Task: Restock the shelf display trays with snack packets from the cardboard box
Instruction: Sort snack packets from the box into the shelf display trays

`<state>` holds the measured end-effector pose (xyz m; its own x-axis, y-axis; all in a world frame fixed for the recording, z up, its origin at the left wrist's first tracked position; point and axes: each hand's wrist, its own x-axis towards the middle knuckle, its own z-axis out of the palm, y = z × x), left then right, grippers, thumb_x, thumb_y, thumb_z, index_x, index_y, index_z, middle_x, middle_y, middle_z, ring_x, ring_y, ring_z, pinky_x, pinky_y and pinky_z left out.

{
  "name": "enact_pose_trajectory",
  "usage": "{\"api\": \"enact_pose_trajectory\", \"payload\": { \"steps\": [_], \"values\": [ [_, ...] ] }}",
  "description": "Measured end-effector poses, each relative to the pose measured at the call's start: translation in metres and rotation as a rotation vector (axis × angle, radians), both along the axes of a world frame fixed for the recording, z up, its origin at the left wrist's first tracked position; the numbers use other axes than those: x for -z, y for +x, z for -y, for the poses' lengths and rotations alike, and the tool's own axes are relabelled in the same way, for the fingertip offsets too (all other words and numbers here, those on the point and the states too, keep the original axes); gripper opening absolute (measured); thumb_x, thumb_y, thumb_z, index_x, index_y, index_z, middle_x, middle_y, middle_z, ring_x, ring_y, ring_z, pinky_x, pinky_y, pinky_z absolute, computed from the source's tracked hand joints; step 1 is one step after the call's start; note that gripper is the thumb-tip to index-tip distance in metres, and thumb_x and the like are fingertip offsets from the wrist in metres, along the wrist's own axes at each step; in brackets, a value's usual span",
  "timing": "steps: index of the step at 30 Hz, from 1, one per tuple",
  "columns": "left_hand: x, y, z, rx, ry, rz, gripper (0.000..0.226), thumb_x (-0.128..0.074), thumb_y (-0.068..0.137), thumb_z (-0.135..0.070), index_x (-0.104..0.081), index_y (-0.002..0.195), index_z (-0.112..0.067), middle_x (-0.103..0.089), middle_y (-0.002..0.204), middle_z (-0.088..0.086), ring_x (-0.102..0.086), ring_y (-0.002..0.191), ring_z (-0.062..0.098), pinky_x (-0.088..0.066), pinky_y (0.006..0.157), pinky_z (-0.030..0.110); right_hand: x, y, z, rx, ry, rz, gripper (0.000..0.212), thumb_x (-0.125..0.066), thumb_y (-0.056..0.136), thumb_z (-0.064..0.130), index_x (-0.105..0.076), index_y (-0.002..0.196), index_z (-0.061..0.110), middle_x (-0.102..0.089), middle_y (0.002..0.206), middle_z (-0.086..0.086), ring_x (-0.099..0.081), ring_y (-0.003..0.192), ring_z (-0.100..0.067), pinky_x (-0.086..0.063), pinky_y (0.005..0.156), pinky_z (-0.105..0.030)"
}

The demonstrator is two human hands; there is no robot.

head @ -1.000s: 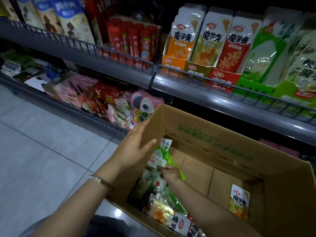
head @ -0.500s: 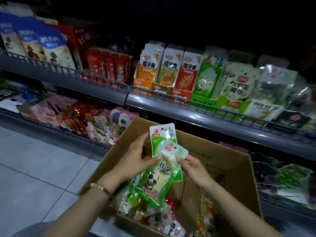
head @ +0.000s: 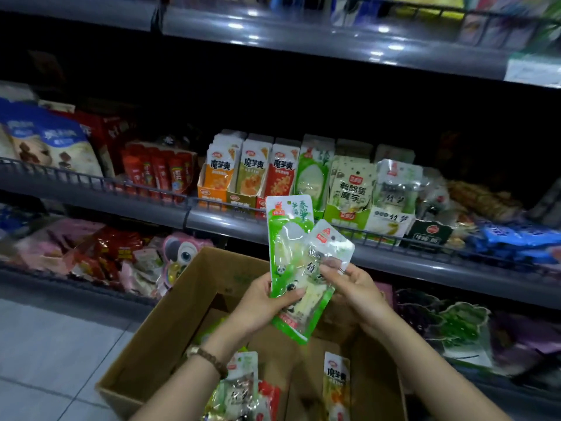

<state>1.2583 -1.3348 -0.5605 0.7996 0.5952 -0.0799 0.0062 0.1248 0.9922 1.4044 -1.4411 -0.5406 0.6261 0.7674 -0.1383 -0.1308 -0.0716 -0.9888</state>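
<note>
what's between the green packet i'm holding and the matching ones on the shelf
Nothing visible in the open space from the green packet to the matching green packets; only the low wire rail runs along the shelf front. The clear packet overlaps it.

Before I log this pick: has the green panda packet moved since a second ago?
Yes, upward. It lay inside the cardboard box; now the left hand holds the green panda packet raised over the box, its top crossing the shelf edge.
</note>
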Motion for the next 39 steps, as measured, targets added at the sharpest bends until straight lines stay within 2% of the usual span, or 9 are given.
{"api": "enact_pose_trajectory", "payload": {
  "steps": [8, 11, 17, 21, 23, 28, 31, 36, 39],
  "values": [
    [-0.032, 0.041, 0.019, -0.035, 0.236, 0.047, 0.01, -0.063, 0.088, -0.022, -0.063, 0.097, -0.026, -0.07, 0.085, -0.016, -0.067, 0.079, -0.006, -0.048, 0.065, 0.009, -0.02, 0.024, 0.025, -0.039, 0.019, -0.011, 0.028, -0.068, 0.08, 0.003, -0.064, 0.108, 0.005, -0.071, 0.102, -0.014, -0.07, 0.084, -0.019, -0.056, 0.066, -0.025],
    [-0.04, 0.058, 0.019, -0.02, 0.239, 0.03, 0.014, -0.048, 0.096, -0.03, -0.062, 0.097, -0.029, -0.07, 0.086, -0.015, -0.067, 0.079, -0.003, -0.047, 0.064, 0.009, -0.024, 0.039, 0.035, 0.0, 0.02, 0.005, 0.027, -0.07, 0.08, 0.007, -0.066, 0.106, 0.005, -0.072, 0.103, -0.012, -0.068, 0.092, -0.022, -0.056, 0.079, -0.033],
    [-0.05, 0.093, 0.013, -0.022, 0.134, 0.023, 0.016, -0.043, 0.098, -0.03, -0.057, 0.106, -0.027, -0.066, 0.105, -0.005, -0.067, 0.086, 0.002, -0.057, 0.063, 0.022, -0.044, 0.087, 0.049, 0.132, 0.028, 0.084, 0.012, -0.07, 0.079, 0.004, -0.068, 0.089, 0.009, -0.073, 0.094, -0.014, -0.069, 0.078, -0.02, -0.055, 0.078, -0.036],
    [-0.057, 0.107, -0.001, -0.041, 0.094, 0.002, 0.052, -0.048, 0.088, -0.045, -0.048, 0.13, -0.015, -0.053, 0.135, 0.007, -0.06, 0.109, 0.02, -0.059, 0.07, 0.029, -0.092, 0.142, 0.047, 0.292, 0.136, 0.175, 0.013, -0.069, 0.082, 0.012, -0.065, 0.094, 0.013, -0.071, 0.096, -0.005, -0.068, 0.08, -0.012, -0.053, 0.06, -0.016],
    [-0.058, 0.114, -0.005, -0.051, 0.093, -0.018, 0.069, -0.049, 0.079, -0.052, -0.045, 0.135, -0.012, -0.05, 0.139, 0.008, -0.063, 0.104, 0.018, -0.059, 0.073, 0.032, -0.112, 0.168, 0.039, 0.355, 0.157, 0.275, 0.009, -0.069, 0.083, 0.016, -0.064, 0.091, 0.016, -0.07, 0.095, -0.002, -0.066, 0.085, -0.013, -0.051, 0.066, -0.018],
    [-0.056, 0.13, -0.009, -0.06, 0.09, -0.035, 0.066, -0.049, 0.084, -0.049, -0.044, 0.136, -0.009, -0.051, 0.138, 0.009, -0.069, 0.086, 0.012, -0.059, 0.078, 0.035, -0.125, 0.211, 0.014, 0.388, 0.13, 0.412, 0.024, -0.073, 0.081, 0.015, -0.064, 0.102, 0.01, -0.065, 0.1, -0.004, -0.062, 0.092, -0.014, -0.052, 0.076, -0.02],
    [-0.051, 0.135, -0.011, -0.046, 0.098, -0.016, 0.053, -0.048, 0.087, -0.046, -0.048, 0.128, -0.013, -0.052, 0.137, 0.008, -0.071, 0.081, 0.009, -0.057, 0.082, 0.038, -0.119, 0.224, 0.003, 0.276, 0.064, 0.457, 0.027, -0.075, 0.077, 0.007, -0.063, 0.101, 0.011, -0.065, 0.103, -0.007, -0.061, 0.094, -0.018, -0.053, 0.067, -0.014],
    [-0.044, 0.139, -0.016, -0.055, 0.113, -0.029, 0.095, -0.053, 0.068, -0.065, -0.035, 0.143, -0.009, -0.043, 0.145, 0.009, -0.072, 0.084, 0.013, -0.053, 0.09, 0.045, -0.116, 0.233, -0.005, 0.225, 0.019, 0.57, 0.024, -0.075, 0.076, 0.006, -0.066, 0.096, 0.014, -0.069, 0.104, -0.008, -0.066, 0.093, -0.02, -0.056, 0.081, -0.028],
    [-0.043, 0.143, -0.013, -0.046, 0.085, -0.035, 0.083, -0.053, 0.075, -0.058, -0.039, 0.14, -0.008, -0.045, 0.143, 0.009, -0.071, 0.089, 0.015, -0.056, 0.085, 0.041, -0.109, 0.227, -0.005, 0.167, -0.084, 0.574, 0.032, -0.075, 0.076, 0.004, -0.066, 0.106, 0.006, -0.069, 0.099, -0.006, -0.066, 0.089, -0.017, -0.056, 0.079, -0.025]
  ]
}}
